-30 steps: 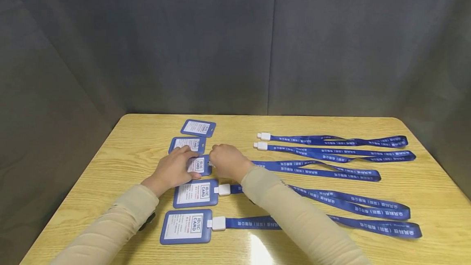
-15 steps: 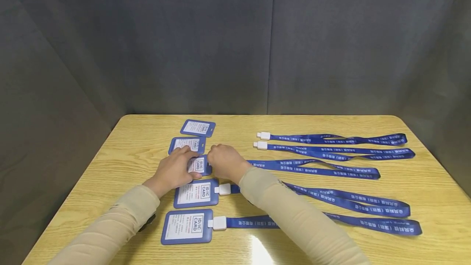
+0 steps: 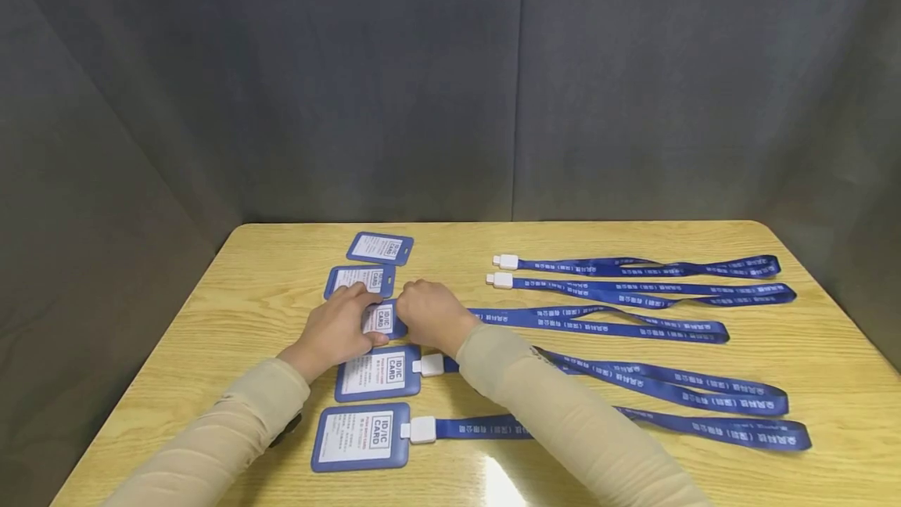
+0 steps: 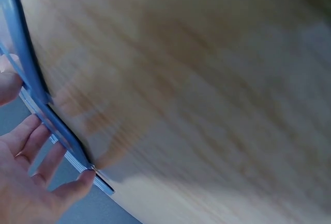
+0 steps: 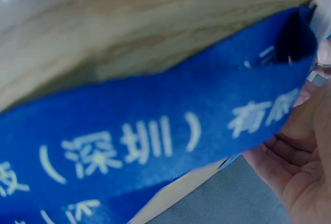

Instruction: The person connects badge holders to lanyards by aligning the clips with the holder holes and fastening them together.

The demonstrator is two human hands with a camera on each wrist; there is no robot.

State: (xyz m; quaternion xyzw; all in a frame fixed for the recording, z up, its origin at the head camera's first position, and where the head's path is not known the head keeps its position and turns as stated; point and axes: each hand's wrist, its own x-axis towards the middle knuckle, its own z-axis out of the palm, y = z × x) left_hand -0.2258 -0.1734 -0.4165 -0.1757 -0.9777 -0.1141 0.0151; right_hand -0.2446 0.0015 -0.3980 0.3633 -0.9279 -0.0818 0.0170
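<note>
My left hand [image 3: 341, 325] grips a blue-framed ID card holder [image 3: 381, 320], third from the front of the column, fingers along its far edge and thumb at the near one. Curled against the holder's slotted right end, my right hand [image 3: 432, 314] hides that slot in the head view. From it a blue printed lanyard [image 3: 556, 318] runs right across the table. The right wrist view shows the lanyard's white clip [image 5: 322, 19] at my right fingertips [image 5: 324, 52]. In the left wrist view, fingertips [image 4: 83, 180] touch the blue edge of a holder [image 4: 64, 131].
Nearer me lie two card holders [image 3: 380, 373] [image 3: 361, 436] joined to lanyards by white clips [image 3: 432, 364] [image 3: 422, 429]. Two loose holders [image 3: 380, 247] [image 3: 360, 280] lie farther back. Two lanyards [image 3: 647, 265] [image 3: 655, 291] with free clips rest at the back right of the wooden table [image 3: 281, 245].
My right hand has shifted slightly left, right up to the holder's end, covering the slot that showed a second ago. The left hand keeps its grip on the holder.
</note>
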